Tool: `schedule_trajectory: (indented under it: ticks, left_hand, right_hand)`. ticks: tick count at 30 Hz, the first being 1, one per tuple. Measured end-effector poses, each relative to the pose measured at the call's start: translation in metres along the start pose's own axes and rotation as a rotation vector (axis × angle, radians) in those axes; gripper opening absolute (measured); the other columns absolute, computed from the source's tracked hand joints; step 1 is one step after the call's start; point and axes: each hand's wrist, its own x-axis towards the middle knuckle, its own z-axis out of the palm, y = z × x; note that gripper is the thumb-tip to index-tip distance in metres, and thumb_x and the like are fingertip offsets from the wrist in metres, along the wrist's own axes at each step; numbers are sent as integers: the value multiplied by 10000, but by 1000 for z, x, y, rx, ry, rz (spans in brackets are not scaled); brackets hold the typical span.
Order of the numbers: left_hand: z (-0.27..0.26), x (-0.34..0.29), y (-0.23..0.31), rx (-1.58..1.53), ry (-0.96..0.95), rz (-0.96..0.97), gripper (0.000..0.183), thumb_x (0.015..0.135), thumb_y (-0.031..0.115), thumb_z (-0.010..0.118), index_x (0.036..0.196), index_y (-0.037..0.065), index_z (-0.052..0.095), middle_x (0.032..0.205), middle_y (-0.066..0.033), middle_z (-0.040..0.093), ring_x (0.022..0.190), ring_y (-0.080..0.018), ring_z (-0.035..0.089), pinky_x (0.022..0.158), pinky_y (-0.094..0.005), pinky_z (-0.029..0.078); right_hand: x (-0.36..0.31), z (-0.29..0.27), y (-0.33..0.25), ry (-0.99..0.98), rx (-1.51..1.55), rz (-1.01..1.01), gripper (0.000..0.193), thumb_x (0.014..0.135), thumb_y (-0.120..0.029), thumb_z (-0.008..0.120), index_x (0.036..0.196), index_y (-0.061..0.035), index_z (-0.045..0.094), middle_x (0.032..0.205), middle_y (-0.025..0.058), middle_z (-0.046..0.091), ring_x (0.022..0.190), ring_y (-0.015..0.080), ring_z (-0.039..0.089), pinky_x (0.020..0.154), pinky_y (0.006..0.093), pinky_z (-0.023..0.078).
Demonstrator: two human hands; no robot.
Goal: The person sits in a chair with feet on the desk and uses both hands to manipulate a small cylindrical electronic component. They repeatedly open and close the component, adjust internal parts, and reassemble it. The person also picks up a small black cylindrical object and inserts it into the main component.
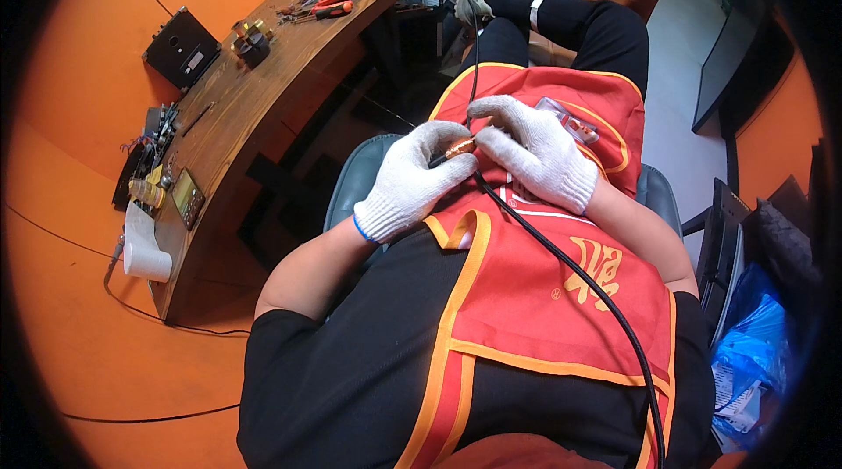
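Observation:
Both of my hands wear white knitted gloves and meet above my lap, over a red apron [561,294] with yellow edging. My left hand [412,173] pinches a short black cable piece with a copper-coloured, strand-like part [460,147] showing between thumb and fingers. From the other side, my right hand [531,146] has its thumb and fingertips closed at the end of the copper-coloured part. A long black cable [561,254] runs beneath my fingers and over the apron. Another stretch of thin black cable [476,57] comes up to my right fingers; whether they join is hidden.
To the left, a curved wooden table [272,74] carries red-handled hand tools [333,9], a black box [181,48], a small brass-and-black device [253,42], a phone-like device [187,198] and a white paper roll [147,260]. A blue plastic bag [752,351] lies at the right.

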Motion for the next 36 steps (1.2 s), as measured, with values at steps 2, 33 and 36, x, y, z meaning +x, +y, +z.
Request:
schedule_trajectory:
  ticks: [2,33,36]
  left_hand:
    - [2,2,-6,63,12,88,473,983,180,823,1362,-35,638,1227,-135,750,1107,-173,711,1006,-318,567]
    - [3,5,-13,426,24,328,408,938,265,842,1242,18,724,1073,-174,783,983,-241,781,905,-361,604]
    - [4,6,-14,433,37,347,405,937,271,844,1231,18,726,1066,-179,780,976,-260,783,898,-361,605]
  right_hand:
    - [1,1,1,12,-35,-72,270,1120,-203,599,1274,-9,708,1016,143,780,927,242,769,855,341,593]
    - [-1,0,2,67,-2,-127,333,1085,-308,660,1253,-27,720,1065,180,786,972,300,783,867,388,622]
    - [1,-1,2,-68,-68,-94,320,1086,-296,648,1265,-39,713,1031,178,790,964,309,785,888,382,618]
